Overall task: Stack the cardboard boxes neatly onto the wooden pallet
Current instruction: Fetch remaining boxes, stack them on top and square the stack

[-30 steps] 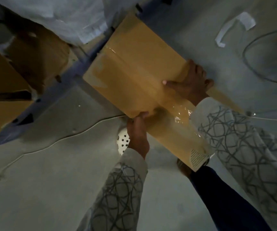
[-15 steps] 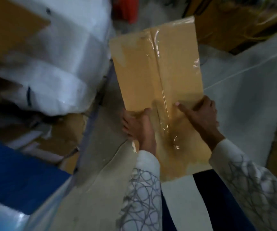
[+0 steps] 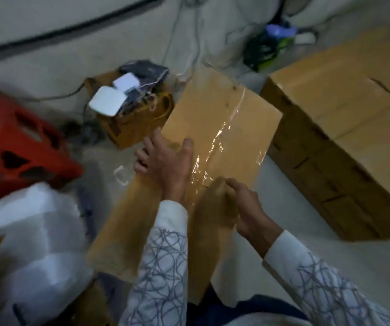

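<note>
Box [image 3: 222,118] now near carton stack [image 3: 344,118]; L hand [image 3: 165,161], R hand [image 3: 248,208] still on.

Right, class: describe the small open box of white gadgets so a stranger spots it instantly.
Start at the red crate on the left. Between it and the carried box sits a small cardboard box. Unlike its taped neighbours, it lies open, heaped with white gadgets.
</note>
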`<action>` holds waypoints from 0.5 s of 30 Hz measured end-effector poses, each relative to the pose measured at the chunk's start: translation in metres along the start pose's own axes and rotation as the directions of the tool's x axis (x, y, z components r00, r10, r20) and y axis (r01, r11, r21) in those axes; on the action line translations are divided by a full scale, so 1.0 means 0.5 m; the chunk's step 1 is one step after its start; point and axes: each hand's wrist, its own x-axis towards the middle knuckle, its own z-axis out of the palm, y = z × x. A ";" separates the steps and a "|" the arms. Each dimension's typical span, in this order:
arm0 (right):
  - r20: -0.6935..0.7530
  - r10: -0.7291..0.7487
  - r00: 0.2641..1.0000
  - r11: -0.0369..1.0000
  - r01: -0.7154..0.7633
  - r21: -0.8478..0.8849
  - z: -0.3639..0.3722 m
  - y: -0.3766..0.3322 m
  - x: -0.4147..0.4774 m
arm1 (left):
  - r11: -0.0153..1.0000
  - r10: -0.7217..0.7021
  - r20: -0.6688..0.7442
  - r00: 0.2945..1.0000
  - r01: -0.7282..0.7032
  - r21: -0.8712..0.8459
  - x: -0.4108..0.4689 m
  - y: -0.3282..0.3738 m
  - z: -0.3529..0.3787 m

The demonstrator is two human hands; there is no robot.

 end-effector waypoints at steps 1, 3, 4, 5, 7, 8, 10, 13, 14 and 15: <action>0.048 0.033 0.998 0.995 -0.037 0.095 -0.030 0.020 -0.003 | 0.995 0.080 0.027 0.996 -0.081 0.060 -0.016 0.041 0.010; 0.057 0.113 0.992 0.956 -0.124 0.266 -0.157 0.033 -0.098 | 0.936 0.281 0.171 0.944 -0.308 0.167 -0.129 0.162 0.057; 0.057 0.147 0.987 0.929 -0.158 0.335 -0.224 0.034 -0.161 | 0.885 0.365 0.264 0.893 -0.421 0.201 -0.200 0.217 0.088; 0.057 0.188 0.980 0.895 -0.195 0.401 -0.289 0.046 -0.203 | 0.828 0.433 0.354 0.829 -0.521 0.209 -0.273 0.265 0.119; 0.085 0.243 0.966 0.800 -0.249 0.546 -0.415 0.090 -0.244 | 0.705 0.534 0.508 0.676 -0.687 0.173 -0.428 0.341 0.184; 0.098 0.270 0.958 0.743 -0.272 0.612 -0.473 0.107 -0.266 | 0.637 0.577 0.565 0.589 -0.758 0.140 -0.504 0.368 0.217; 0.125 0.329 0.936 0.609 -0.312 0.729 -0.578 0.136 -0.304 | 0.498 0.642 0.642 0.420 -0.864 0.067 -0.648 0.404 0.273; 0.114 0.391 0.913 0.416 -0.286 0.863 -0.708 0.178 -0.328 | 0.324 0.691 0.700 0.182 -0.943 -0.075 -0.840 0.432 0.342; 0.117 0.417 0.901 0.342 -0.275 0.899 -0.748 0.191 -0.329 | 0.286 0.695 0.710 0.113 -0.949 -0.129 -0.895 0.441 0.365; 0.125 0.446 0.886 0.270 -0.266 0.925 -0.784 0.203 -0.331 | 0.252 0.696 0.717 0.047 -0.951 -0.182 -0.945 0.449 0.387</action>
